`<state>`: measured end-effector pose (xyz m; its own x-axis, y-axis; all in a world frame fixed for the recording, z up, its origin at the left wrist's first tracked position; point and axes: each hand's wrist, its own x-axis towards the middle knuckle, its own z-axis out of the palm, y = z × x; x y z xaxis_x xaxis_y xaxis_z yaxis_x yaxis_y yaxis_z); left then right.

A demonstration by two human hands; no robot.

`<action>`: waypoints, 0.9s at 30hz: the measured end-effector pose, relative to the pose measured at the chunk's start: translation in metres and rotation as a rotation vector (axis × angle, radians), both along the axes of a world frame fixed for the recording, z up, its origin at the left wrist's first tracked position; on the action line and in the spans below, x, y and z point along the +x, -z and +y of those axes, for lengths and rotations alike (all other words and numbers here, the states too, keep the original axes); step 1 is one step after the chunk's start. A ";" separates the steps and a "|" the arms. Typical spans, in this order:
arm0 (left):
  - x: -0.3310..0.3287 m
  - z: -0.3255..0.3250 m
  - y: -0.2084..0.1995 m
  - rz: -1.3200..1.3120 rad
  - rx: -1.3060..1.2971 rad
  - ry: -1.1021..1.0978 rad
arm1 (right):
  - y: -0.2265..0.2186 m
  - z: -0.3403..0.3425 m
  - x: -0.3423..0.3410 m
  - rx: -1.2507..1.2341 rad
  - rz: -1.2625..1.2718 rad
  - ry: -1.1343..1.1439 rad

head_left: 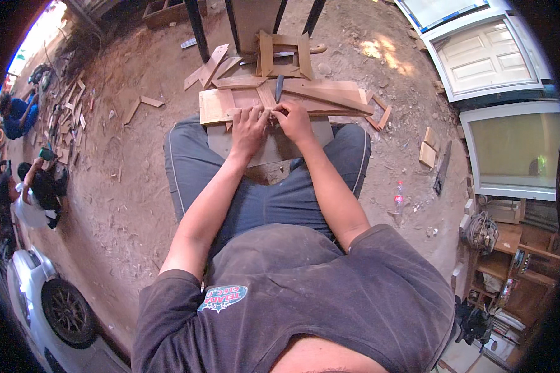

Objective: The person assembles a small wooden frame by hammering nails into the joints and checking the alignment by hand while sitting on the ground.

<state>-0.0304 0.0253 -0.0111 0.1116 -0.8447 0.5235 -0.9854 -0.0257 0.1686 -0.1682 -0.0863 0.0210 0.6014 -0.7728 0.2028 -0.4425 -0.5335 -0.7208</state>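
Dark shirt (330,280) comes first, then blue pants (267,205) with the knees wide apart. Past the knees a long board (213,109) lies flat, with more wood on it. Both hands meet at its near edge. The left hand (250,127) has bent fingers, close together, at the end of a short strip (266,96) across the board. The right hand (295,121) has thumb and finger almost touching. I cannot tell if either grips something small. A dark tool (279,88) is just beside the strip. I think one hand should keep the strip still while the other moves slowly, clear of the tool.

On the right, a shelf (495,264) has mixed stuff in it. Far ahead is a box (168,17); what it holds, I cannot tell. A clear bottle (399,199) has a red cap; its inside is too small to see.
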 end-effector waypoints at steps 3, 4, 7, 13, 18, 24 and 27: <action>0.000 0.000 0.000 0.016 -0.020 0.002 | 0.000 -0.002 -0.002 0.021 -0.045 0.007; -0.001 0.000 -0.003 0.025 -0.018 0.008 | 0.000 -0.002 -0.003 0.033 -0.060 0.003; -0.004 0.001 -0.008 0.041 -0.012 0.018 | -0.001 -0.002 -0.003 0.047 -0.076 0.004; -0.005 -0.001 -0.004 0.041 0.000 0.002 | -0.005 -0.003 -0.002 -0.032 -0.025 -0.022; -0.004 -0.003 0.001 0.018 -0.016 -0.001 | -0.008 -0.002 -0.005 -0.045 -0.030 -0.028; -0.006 -0.005 0.000 -0.001 -0.070 -0.020 | -0.012 -0.002 -0.005 -0.043 -0.030 -0.022; -0.005 -0.004 0.004 -0.017 -0.050 -0.032 | -0.013 -0.001 -0.004 -0.074 0.004 -0.039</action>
<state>-0.0352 0.0216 -0.0155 0.1292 -0.8135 0.5671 -0.9868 -0.0494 0.1540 -0.1720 -0.0876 0.0338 0.6316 -0.7318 0.2559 -0.4233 -0.6021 -0.6770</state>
